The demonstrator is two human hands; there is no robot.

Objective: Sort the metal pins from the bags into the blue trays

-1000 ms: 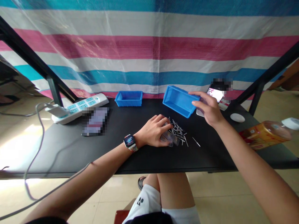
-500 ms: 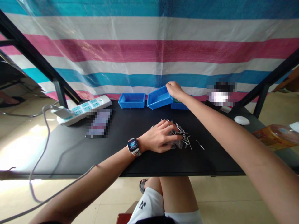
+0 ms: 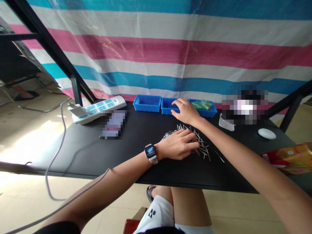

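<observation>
My left hand (image 3: 179, 144), with a watch (image 3: 149, 150) on its wrist, lies curled on a clear plastic bag (image 3: 168, 134) beside a pile of thin silver pins (image 3: 203, 146). The fingertips are hidden under the hand. One loose pin (image 3: 220, 156) lies apart, to the right. Above the front right part of the middle blue bin (image 3: 167, 105), my right hand (image 3: 186, 111) is open, thumb and fingers apart and nothing in them. That bin stands level on the black table, in a row between the left blue bin (image 3: 147, 103) and the right blue bin (image 3: 210, 113).
Green packets (image 3: 202, 104) lie in the right bin. At left are a white power strip (image 3: 99, 109) with a grey cable and a pixelated phone (image 3: 114, 125). A white case (image 3: 226, 123), a white mouse (image 3: 267, 133) and a yellow-and-red package (image 3: 290, 157) stand at right.
My right hand has let go of the middle blue bin, which was tilted and now stands level. My left hand stays at the pile, its fingers drawn closer together. The view has shifted.
</observation>
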